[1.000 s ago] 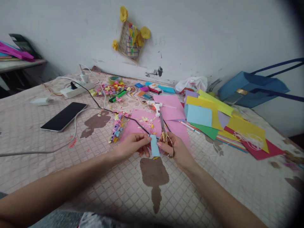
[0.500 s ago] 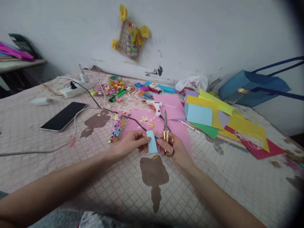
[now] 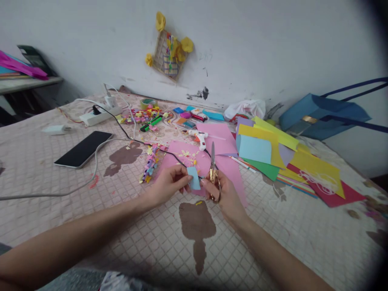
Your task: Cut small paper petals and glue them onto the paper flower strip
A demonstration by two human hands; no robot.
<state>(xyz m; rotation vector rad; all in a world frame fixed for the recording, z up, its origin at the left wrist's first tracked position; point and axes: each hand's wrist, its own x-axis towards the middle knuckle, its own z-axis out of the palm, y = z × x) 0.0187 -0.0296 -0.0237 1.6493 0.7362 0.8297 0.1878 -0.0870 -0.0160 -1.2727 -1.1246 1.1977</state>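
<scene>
Between thumb and fingers, my left hand [image 3: 174, 182] pinches a small light blue piece of paper [image 3: 193, 178] by its left side. Gold-handled scissors [image 3: 212, 163] sit in my right hand [image 3: 226, 194], their blades pointing up and away from me. The right fingertips are close to the paper's right edge; I cannot tell if they touch it. Under and beyond both hands lie pink sheets [image 3: 226, 167] scattered with small yellow scraps [image 3: 188, 154]. A white glue gun [image 3: 200, 139] rests on the pink paper, its black cord running near the hands.
At the left are a black phone [image 3: 85, 148], a white charger [image 3: 56, 129] and a power strip [image 3: 100, 115]. Paper flowers [image 3: 142, 114] and a green cutter [image 3: 150, 124] lie farther back. Coloured sheets [image 3: 256, 149] and a blue bag [image 3: 321, 115] occupy the right side.
The blue paper now looks shorter, its lower edge higher and tilted or bent. Both hands stay nearly in place, and the view has shifted slightly.
</scene>
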